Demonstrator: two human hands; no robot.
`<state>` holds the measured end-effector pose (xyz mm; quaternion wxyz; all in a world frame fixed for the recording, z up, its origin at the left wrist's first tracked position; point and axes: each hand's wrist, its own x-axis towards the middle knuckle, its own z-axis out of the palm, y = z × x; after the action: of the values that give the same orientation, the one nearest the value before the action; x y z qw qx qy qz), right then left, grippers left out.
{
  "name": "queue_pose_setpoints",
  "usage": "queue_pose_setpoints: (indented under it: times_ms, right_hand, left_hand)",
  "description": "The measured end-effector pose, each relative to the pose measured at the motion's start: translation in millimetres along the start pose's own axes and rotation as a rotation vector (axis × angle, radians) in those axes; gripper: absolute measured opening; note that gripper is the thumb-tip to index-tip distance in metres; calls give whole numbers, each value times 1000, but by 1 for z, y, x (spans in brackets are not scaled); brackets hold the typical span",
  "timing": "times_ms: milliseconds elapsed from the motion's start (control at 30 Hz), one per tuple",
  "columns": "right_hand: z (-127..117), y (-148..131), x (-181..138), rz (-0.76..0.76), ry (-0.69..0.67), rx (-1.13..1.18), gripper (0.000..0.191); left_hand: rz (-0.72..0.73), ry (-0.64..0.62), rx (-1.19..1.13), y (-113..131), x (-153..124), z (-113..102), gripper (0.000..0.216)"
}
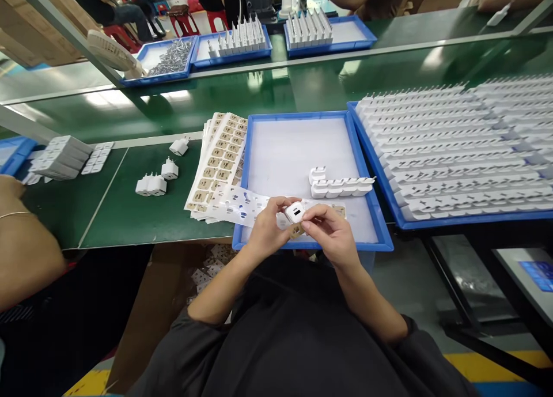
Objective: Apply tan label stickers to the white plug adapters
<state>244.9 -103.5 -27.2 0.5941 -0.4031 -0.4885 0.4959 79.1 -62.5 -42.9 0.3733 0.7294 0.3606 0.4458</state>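
Observation:
My left hand (268,227) is closed around a small white charger plug (295,212), held over the front edge of a blue tray (298,246). My right hand (330,231) pinches a small tan sticker (297,230) right under the charger. Inside the tray lies a short row of white chargers (341,186) and a peeled sticker backing sheet (246,205). A stack of tan sticker sheets (219,161) lies just left of the tray.
A big blue tray (453,155) packed with rows of white chargers sits to the right. Loose chargers (158,178) lie on the green bench at left. Another person's arm (21,241) is at far left. Further blue trays (233,45) stand across the belt.

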Motion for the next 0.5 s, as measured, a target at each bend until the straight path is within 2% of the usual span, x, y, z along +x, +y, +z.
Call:
queue_pose_setpoints:
  times_ms: [200, 367, 500]
  right_hand:
    - [-4, 8, 5, 9, 98, -11, 8]
    - [0, 13, 8, 1, 266, -13, 9]
    - [5, 12, 11, 25, 266, -89, 12]
  left_hand:
    - [21, -88, 36, -3, -2, -2, 46]
    - [69, 68, 66, -7, -4, -2, 37]
    - [103, 93, 108, -8, -3, -1, 36]
